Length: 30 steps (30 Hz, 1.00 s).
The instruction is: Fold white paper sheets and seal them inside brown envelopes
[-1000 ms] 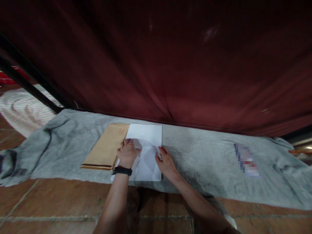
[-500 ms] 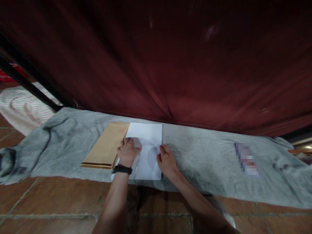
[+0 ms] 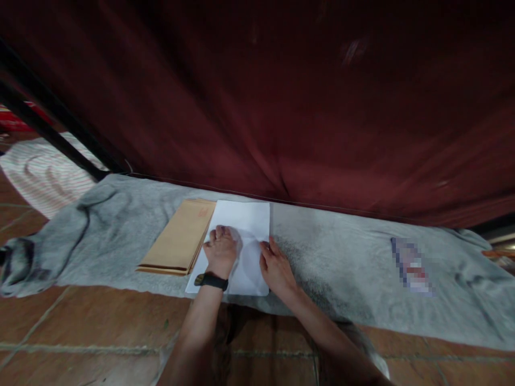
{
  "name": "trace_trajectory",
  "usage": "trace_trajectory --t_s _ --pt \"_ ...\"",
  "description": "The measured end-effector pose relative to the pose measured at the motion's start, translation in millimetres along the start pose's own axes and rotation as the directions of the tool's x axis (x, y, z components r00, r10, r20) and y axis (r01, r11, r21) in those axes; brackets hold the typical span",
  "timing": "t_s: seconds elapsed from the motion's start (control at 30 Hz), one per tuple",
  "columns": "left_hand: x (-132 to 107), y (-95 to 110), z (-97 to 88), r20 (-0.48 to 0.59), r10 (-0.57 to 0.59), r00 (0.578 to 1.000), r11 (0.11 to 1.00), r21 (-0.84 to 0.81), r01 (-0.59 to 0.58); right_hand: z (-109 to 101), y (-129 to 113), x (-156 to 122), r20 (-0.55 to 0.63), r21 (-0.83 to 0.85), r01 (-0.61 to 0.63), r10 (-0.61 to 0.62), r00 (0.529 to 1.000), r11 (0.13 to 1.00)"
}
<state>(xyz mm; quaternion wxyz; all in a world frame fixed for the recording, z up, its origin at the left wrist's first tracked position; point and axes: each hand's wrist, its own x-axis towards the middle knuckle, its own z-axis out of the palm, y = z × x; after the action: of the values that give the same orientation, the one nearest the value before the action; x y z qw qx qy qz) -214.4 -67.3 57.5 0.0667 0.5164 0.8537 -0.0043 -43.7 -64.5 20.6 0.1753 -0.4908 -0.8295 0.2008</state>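
White sheets of paper [image 3: 246, 214] lie flat on a grey cloth, with a faint crease across the middle. My left hand [image 3: 221, 249], wearing a dark wristband [image 3: 211, 281], presses palm down on the paper's left half with its fingers stretched out. At the paper's right edge rests my right hand [image 3: 277, 266], its fingers slightly bent and apart, fingertips touching the edge. A stack of brown envelopes [image 3: 177, 236] sits directly left of the paper, its right side partly under or against the sheets.
The grey cloth [image 3: 330, 252] covers a long low surface. A blurred-out packet [image 3: 413, 268] lies on its right part. Behind hangs a dark red curtain [image 3: 257, 107]. Dark bars [image 3: 52, 123] and a striped cloth [image 3: 48, 166] are at left. Brown floor tiles [image 3: 100, 316] show in front.
My left hand has slid rightward from the envelope edge onto the paper and now lies flatter. My right hand stays at the right edge. The view has shifted slightly.
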Motion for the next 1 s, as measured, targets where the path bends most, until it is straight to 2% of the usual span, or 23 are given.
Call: trace_trajectory --t_s 0.2,0.33,0.4,0.5,0.6,0.77,0.87,1.0 --pt "-9.8 27.0 6.0 -0.042 0.049 0.998 0.999 0.025 -0.048 1.7 -1.6 -4.7 -0.014 -0.003 0.043 -0.043 0.999 0.999" --pt "-13.7 39.8 10.3 -0.056 0.119 0.991 0.992 0.035 -0.117 4.4 1.2 1.1 -0.077 0.134 0.071 -0.061 0.995 0.988" --pt "-16.6 43.8 11.1 -0.087 0.152 0.985 0.988 0.026 -0.150 7.5 3.5 7.6 -0.115 0.253 0.046 -0.018 0.993 0.966" --pt "-22.7 49.4 10.8 -0.143 0.179 0.973 0.983 -0.015 -0.183 14.0 8.6 18.9 -0.142 0.424 -0.048 0.119 0.983 0.904" --pt "-29.0 56.7 9.9 -0.175 0.207 0.962 0.975 -0.048 -0.219 19.8 15.6 28.7 -0.136 0.510 -0.137 0.237 0.962 0.849" --pt "-34.7 67.0 7.4 -0.164 0.254 0.953 0.958 -0.093 -0.272 22.5 26.3 39.6 -0.029 0.598 -0.195 0.264 0.964 0.777" --pt "-35.2 68.6 4.9 -0.169 0.277 0.946 0.950 -0.096 -0.296 18.5 30.6 42.2 0.035 0.698 -0.238 0.300 0.953 0.675" --pt "-34.6 68.1 1.6 -0.223 0.325 0.919 0.932 -0.089 -0.352 -2.5 41.9 39.3 0.098 0.870 -0.274 0.401 0.911 0.410"
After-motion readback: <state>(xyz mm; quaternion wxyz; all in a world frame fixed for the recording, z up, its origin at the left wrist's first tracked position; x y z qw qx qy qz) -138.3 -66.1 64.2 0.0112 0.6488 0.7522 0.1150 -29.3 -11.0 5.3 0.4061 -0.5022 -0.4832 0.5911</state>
